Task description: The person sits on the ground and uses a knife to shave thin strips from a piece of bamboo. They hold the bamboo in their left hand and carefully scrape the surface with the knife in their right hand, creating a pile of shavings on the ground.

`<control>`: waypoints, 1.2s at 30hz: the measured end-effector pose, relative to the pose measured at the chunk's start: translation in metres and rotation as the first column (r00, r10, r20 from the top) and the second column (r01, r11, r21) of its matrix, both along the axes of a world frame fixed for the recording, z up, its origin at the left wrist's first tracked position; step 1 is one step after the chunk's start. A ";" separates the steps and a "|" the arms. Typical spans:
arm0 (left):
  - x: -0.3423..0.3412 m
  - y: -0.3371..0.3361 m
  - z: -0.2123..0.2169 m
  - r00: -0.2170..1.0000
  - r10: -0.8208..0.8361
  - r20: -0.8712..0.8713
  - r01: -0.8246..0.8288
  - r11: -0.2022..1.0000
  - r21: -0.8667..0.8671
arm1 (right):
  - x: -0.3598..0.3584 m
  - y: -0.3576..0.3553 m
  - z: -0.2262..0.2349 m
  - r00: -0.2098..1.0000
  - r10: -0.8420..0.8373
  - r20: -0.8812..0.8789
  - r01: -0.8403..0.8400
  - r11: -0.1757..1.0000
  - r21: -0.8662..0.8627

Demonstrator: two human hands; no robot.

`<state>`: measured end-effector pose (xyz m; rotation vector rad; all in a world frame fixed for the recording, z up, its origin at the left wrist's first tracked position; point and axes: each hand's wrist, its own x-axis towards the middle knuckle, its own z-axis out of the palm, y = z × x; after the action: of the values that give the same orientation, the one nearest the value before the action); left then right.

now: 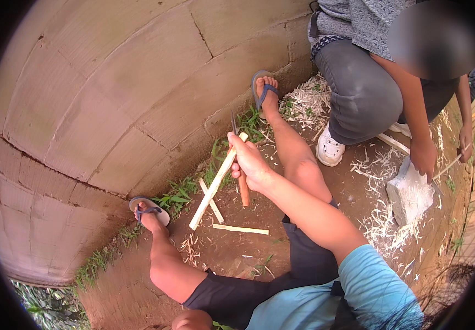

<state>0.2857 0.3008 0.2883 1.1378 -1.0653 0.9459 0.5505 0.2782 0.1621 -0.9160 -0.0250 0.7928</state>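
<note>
Raised in front of my shins, my right hand (247, 162) is closed round a knife and a pale wooden stick together. The knife's brown wooden handle (244, 190) points down below my fingers, and its narrow dark blade (234, 121) sticks up above them. Pinned by my thumb, the stick (213, 184) slants down to the left. Beneath it on the dirt lie a thinner pale strip (211, 201) and a short flat strip (241, 229). At the lower edge shows a rounded bit of skin, seemingly my left hand (192, 320); its fingers are hidden.
A block wall (127, 99) rises ahead, with grass along its foot. At right a person crouches, one hand (423, 157) over a pale stone block (409, 192), the other (464, 144) near a thin stick. Wood shavings (383, 225) cover the ground around the block.
</note>
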 end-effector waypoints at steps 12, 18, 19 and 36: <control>0.006 -0.030 0.020 0.947 -0.008 -0.322 -0.040 0.989 -0.143 | -0.001 0.000 0.002 0.999 -0.011 0.046 0.014 0.998 -0.064; -0.004 -0.049 0.022 0.875 0.024 -0.484 -0.173 0.948 -0.267 | -0.001 0.000 0.002 0.998 -0.005 0.061 0.008 0.998 -0.062; -0.004 -0.049 0.023 0.871 0.015 -0.490 -0.170 0.947 -0.273 | -0.001 0.001 0.002 0.998 -0.006 0.059 0.010 0.998 -0.065; 0.013 -0.029 0.014 0.949 -0.112 -0.294 0.054 0.979 -0.198 | 0.000 0.000 -0.001 0.998 0.004 0.065 -0.001 0.999 -0.044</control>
<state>0.2991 0.2714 0.3026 1.0340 -0.7511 0.7570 0.5507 0.2782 0.1609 -0.9837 -0.0662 0.7685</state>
